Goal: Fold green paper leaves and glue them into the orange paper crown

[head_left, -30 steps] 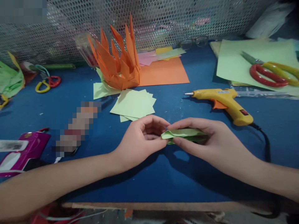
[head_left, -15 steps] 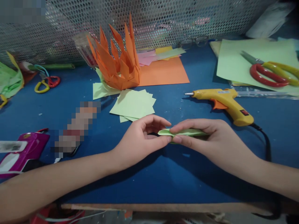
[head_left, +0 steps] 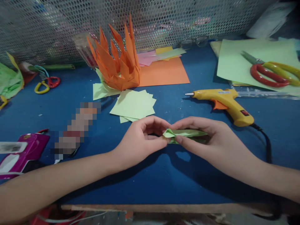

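Between my two hands is a folded piece of light green paper [head_left: 191,133], held just above the blue table. My right hand [head_left: 211,137] pinches its long side, thumb below and fingers above. At the paper's left end, the thumb and fingertips of my left hand [head_left: 146,134] close on the rounded, slightly parted fold. Behind my left hand lies a loose stack of light green paper squares [head_left: 134,104]. Farther back stands a spiky folded orange paper piece [head_left: 119,68].
A yellow glue gun [head_left: 220,97] lies to the right, its cord trailing down. Scissors [head_left: 269,70] rest on green sheets [head_left: 231,59]. Orange paper [head_left: 166,72] lies at the back. Small scissors [head_left: 48,83] and a purple device [head_left: 28,153] are at left. A perforated panel [head_left: 164,18] bounds the rear.
My right fingers and thumb have spread slightly apart, and the fold at the paper's left end has opened and tilted. The table items stay put.
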A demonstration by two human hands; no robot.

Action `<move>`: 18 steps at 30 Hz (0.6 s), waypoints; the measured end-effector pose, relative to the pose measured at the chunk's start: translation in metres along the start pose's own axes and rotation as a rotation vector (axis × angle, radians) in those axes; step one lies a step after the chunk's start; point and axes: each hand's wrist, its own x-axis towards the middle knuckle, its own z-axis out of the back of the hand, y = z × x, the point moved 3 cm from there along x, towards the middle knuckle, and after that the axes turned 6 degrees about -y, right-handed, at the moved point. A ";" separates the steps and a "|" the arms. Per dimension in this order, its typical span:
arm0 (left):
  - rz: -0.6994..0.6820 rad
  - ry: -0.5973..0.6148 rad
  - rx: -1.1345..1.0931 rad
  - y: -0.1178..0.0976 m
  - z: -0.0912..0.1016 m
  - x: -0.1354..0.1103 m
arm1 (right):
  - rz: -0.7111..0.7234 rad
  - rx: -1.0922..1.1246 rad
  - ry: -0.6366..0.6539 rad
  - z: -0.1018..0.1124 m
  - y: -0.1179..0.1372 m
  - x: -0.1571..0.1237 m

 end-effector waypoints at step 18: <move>0.037 -0.014 0.022 -0.003 0.001 0.002 | -0.028 0.011 0.075 -0.002 -0.001 0.001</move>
